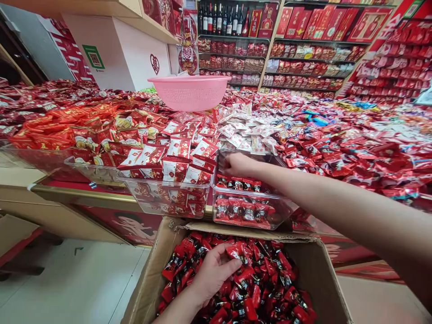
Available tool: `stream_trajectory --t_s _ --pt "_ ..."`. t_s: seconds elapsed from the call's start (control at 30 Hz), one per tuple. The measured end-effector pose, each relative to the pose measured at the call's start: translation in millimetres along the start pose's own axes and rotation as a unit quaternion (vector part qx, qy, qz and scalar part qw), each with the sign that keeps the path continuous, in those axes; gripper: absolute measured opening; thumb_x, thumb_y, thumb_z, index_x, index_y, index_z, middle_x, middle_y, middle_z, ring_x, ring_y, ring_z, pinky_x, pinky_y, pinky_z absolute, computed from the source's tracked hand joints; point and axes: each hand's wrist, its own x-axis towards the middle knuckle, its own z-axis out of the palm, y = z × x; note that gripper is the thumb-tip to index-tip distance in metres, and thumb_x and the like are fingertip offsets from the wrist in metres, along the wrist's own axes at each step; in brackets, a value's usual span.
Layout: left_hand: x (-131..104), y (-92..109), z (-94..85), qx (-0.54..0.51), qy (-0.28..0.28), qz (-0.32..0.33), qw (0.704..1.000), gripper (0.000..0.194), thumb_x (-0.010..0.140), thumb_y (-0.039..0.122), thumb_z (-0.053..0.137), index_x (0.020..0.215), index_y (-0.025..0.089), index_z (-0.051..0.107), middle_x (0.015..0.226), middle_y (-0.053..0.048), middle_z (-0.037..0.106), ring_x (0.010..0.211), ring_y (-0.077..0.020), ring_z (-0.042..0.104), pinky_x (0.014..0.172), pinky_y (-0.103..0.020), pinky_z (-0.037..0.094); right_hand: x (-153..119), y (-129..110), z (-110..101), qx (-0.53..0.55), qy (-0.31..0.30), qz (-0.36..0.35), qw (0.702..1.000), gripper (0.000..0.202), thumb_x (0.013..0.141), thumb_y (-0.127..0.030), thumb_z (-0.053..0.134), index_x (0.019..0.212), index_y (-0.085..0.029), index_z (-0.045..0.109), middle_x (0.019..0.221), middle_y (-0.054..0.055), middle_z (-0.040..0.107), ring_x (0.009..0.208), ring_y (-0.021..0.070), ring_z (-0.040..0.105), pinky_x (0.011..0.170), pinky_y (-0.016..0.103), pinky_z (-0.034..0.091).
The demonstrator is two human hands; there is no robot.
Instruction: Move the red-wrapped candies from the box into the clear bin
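A cardboard box (317, 265) full of red-and-black wrapped candies (270, 288) stands in front of me. Inside it, my left hand (214, 272) has its thumb and fingers closed on a red wrapped candy (239, 252) at the top of the heap. Farther forward, my right hand (238, 164) reaches into a clear plastic bin (251, 196), its fingers curled near the back left wall. Whatever those fingers may hold is hidden. Rows of the same red-and-black candies (241, 209) line the front of that bin, below my right hand.
Left of the bin is another clear bin (168, 195) of red-and-white packets. White packets (248, 128) lie behind my right hand. A pink basket (191, 92) rests on the packets at the back. Red candies (337, 153) spread right. A stool (20, 243) stands lower left.
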Motion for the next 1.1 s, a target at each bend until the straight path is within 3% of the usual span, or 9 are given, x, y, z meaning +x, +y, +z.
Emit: stream_trajectory --t_s 0.2,0.33,0.47,0.6,0.7,0.8,0.93,1.03,1.1 --pt "-5.2 18.6 0.7 0.001 0.037 0.085 0.996 0.025 0.062 0.025 0.065 0.084 0.015 0.059 0.073 -0.001 0.061 0.058 -0.0085 0.049 0.048 -0.017 0.037 -108.8 -34.0 -35.2 0.191 0.169 -0.078 0.964 0.017 0.072 -0.033 0.049 0.075 -0.019 0.057 0.067 0.000 0.054 0.064 0.0117 0.049 0.063 0.025 0.035" --pt "-8.4 27.9 8.1 -0.018 0.042 0.112 0.993 0.026 0.061 0.022 0.065 0.085 0.016 0.056 0.076 -0.002 0.062 0.061 -0.0098 0.051 0.047 -0.016 0.037 -179.3 -35.7 23.2 0.348 0.116 0.003 0.930 0.016 0.070 -0.036 0.051 0.076 -0.022 0.057 0.063 0.000 0.055 0.056 0.0118 0.047 0.053 0.024 0.035" --pt "-10.3 29.0 16.5 -0.046 0.010 0.118 0.992 0.032 0.062 0.017 0.065 0.091 0.018 0.050 0.079 -0.002 0.063 0.072 -0.0124 0.056 0.064 -0.021 0.043 -196.4 -22.2 83.2 0.533 0.029 0.060 0.844 0.030 0.067 -0.036 0.056 0.091 -0.020 0.050 0.070 0.000 0.055 0.060 0.0115 0.050 0.052 0.022 0.039" --pt "-11.6 22.7 23.0 -0.047 -0.015 0.134 0.990 0.033 0.066 0.013 0.061 0.096 0.020 0.047 0.084 -0.001 0.061 0.081 -0.0117 0.054 0.076 -0.024 0.041 -196.9 -18.0 107.6 0.632 0.052 0.095 0.767 0.026 0.070 -0.034 0.054 0.090 -0.019 0.044 0.062 -0.004 0.049 0.053 0.0080 0.047 0.048 0.020 0.038" --pt "-15.1 21.5 27.1 -0.044 -0.006 0.149 0.988 0.031 0.068 0.012 0.059 0.095 0.019 0.046 0.086 -0.002 0.059 0.083 -0.0130 0.053 0.079 -0.026 0.040 -201.2 -25.5 112.5 0.624 0.084 0.080 0.773 0.026 0.070 -0.029 0.054 0.090 -0.021 0.042 0.071 -0.002 0.052 0.062 0.0097 0.050 0.054 0.022 0.040" --pt "-21.6 28.5 26.6 -0.042 0.007 0.162 0.986 0.030 0.069 0.016 0.058 0.095 0.021 0.045 0.090 -0.003 0.057 0.082 -0.0134 0.053 0.075 -0.026 0.042 -208.8 -35.1 96.1 0.536 0.105 0.032 0.837 0.014 0.071 -0.025 0.052 0.083 -0.020 0.046 0.071 0.000 0.053 0.064 0.0105 0.050 0.057 0.023 0.041" --pt "-27.7 42.2 7.1 0.053 0.032 0.188 0.980 0.022 0.073 0.026 0.052 0.094 0.022 0.047 0.091 -0.003 0.056 0.071 -0.0129 0.054 0.063 -0.023 0.043 -205.1 -32.0 22.6 0.389 0.243 -0.009 0.889 0.010 0.070 -0.024 0.054 0.079 -0.021 0.050 0.072 0.001 0.055 0.064 0.0111 0.051 0.057 0.024 0.042" --pt "-25.4 44.0 -19.4 0.240 0.065 0.169 0.954 0.015 0.072 0.026 0.052 0.085 0.021 0.054 0.078 -0.002 0.059 0.071 -0.0146 0.054 0.067 -0.025 0.042 -168.1 -11.4 -35.4 0.330 0.310 0.016 0.892 0.018 0.067 -0.027 0.057 0.082 -0.018 0.051 0.072 0.002 0.056 0.065 0.0116 0.053 0.057 0.026 0.042" --pt "-21.6 40.1 -36.0 0.359 0.094 0.184 0.910 0.013 0.071 0.026 0.052 0.082 0.021 0.057 0.078 -0.001 0.059 0.073 -0.0155 0.054 0.069 -0.025 0.040 -127.1 6.8 -52.4 0.302 0.248 0.047 0.919 0.024 0.064 -0.026 0.060 0.083 -0.015 0.051 0.066 0.001 0.056 0.061 0.0110 0.053 0.055 0.025 0.041"
